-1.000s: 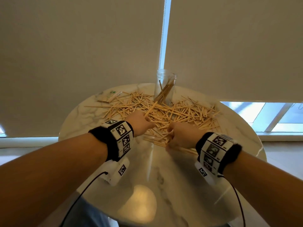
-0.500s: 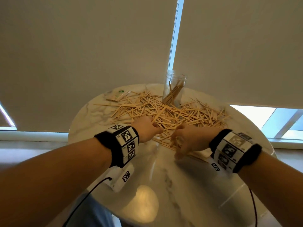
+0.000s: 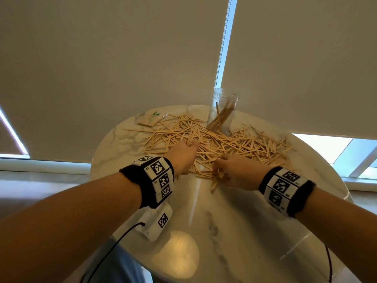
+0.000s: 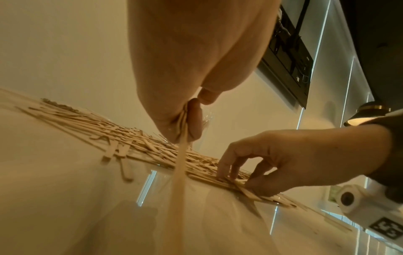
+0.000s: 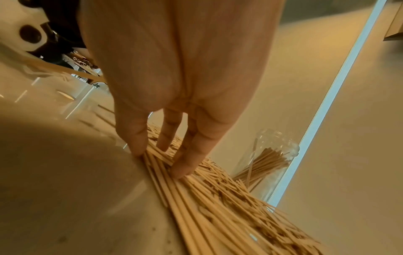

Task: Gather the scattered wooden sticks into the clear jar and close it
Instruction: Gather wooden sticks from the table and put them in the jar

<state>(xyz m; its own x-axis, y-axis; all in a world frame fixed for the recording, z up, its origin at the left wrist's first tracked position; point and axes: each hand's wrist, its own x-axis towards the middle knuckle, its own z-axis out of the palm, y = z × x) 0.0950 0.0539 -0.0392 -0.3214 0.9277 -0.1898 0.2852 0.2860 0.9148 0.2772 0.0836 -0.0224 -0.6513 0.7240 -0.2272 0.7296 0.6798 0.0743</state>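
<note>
Left hand (image 4: 191,72) is closed in a pinch on a small bundle of thin pale wooden sticks (image 4: 182,155), held above the heap of scattered sticks (image 3: 220,144) on the round white marble table (image 3: 234,221). Right hand (image 3: 237,173) is lowered onto the near edge of the heap, fingertips (image 5: 181,170) pressed on flat sticks, nothing lifted. Clear plastic jar (image 3: 223,111) is stood upright and lidless behind the heap, a few sticks leaned inside.

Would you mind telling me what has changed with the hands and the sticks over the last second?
The right hand has opened from a fist, its fingertips now pressing sticks at the pile's near edge. The left hand still pinches a small bundle over the pile. The jar stays upright and lidless, a few sticks inside.
</note>
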